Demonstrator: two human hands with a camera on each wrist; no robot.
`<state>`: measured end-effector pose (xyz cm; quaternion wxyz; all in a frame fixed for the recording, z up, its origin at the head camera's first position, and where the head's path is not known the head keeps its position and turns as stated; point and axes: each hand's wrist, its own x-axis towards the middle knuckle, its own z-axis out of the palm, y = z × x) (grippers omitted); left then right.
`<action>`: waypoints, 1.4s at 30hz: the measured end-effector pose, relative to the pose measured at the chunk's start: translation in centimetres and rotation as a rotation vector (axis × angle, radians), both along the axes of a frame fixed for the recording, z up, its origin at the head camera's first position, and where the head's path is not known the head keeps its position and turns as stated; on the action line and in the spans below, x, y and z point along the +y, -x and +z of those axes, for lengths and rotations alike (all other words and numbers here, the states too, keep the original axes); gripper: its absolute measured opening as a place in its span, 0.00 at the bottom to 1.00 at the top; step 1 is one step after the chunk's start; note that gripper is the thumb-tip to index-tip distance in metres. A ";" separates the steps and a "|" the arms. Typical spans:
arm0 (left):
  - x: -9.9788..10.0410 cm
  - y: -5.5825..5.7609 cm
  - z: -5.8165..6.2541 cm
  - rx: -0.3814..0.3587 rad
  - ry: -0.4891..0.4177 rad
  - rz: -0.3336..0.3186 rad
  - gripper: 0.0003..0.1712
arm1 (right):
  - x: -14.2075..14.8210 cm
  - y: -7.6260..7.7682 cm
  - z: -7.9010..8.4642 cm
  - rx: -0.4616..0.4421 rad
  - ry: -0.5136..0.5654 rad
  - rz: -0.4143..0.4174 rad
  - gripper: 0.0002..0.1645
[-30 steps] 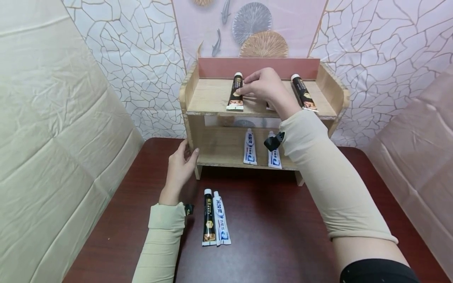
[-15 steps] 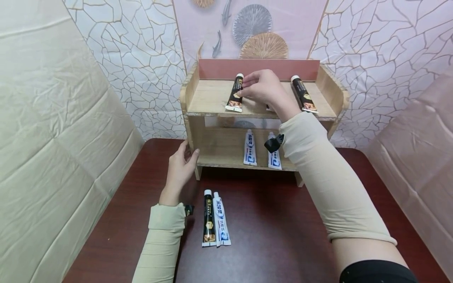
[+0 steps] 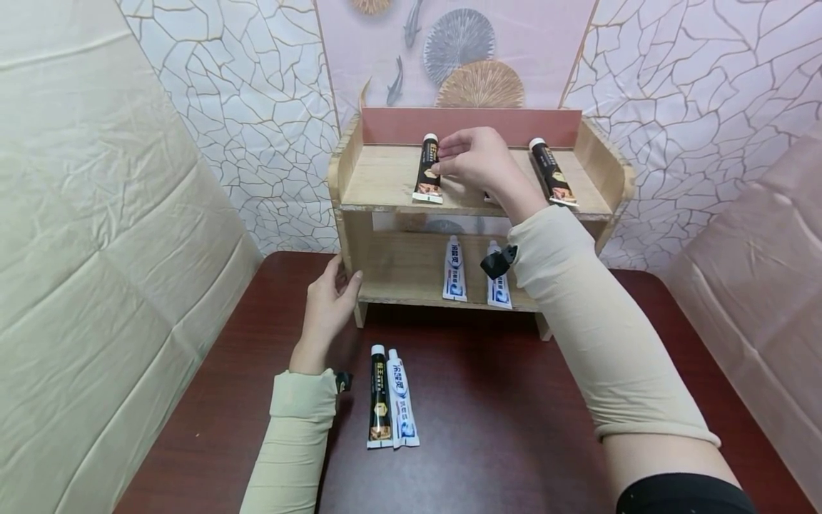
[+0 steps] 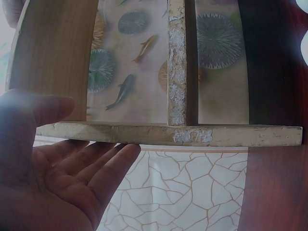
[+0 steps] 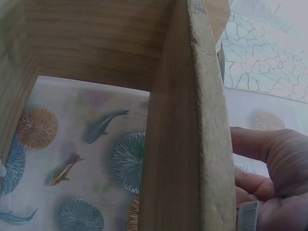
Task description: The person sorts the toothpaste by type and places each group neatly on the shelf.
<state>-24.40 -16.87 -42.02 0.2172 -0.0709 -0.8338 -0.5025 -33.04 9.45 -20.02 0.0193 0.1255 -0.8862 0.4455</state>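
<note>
My right hand (image 3: 483, 158) reaches over the upper board of a small two-tier wooden shelf (image 3: 411, 271). Its thumb and fingertips touch the right edge of a black toothpaste tube (image 3: 428, 171), which lies there with its white cap toward the back. Behind the hand, another black tube shows just its bottom end (image 5: 248, 216). A third black toothpaste tube (image 3: 551, 171) lies at the upper right. Low on the left, my left hand (image 3: 329, 303) holds the shelf's side panel (image 4: 144, 134), thumb inside and fingers outside.
Two white-and-blue toothpaste tubes (image 3: 454, 270) lie on the lower board, the right one partly behind the wrist strap (image 3: 497, 261). On the dark red table (image 3: 501, 428), a black tube (image 3: 379, 400) and a white one (image 3: 402, 401) lie side by side. A patterned wall stands behind.
The black tube at my right fingertips has tilted slightly, then swung back nearly straight, its bottom end moving a little right. My left hand keeps its place on the side panel.
</note>
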 end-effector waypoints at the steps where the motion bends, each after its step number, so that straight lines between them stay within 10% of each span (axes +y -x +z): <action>1: 0.0 0.0 0.0 0.000 0.000 -0.001 0.28 | 0.1 0.0 0.0 0.000 0.016 0.004 0.33; 42: 0.0 0.0 0.0 0.003 0.008 0.007 0.28 | 0.4 -3.3 -0.7 0.034 0.265 0.076 0.30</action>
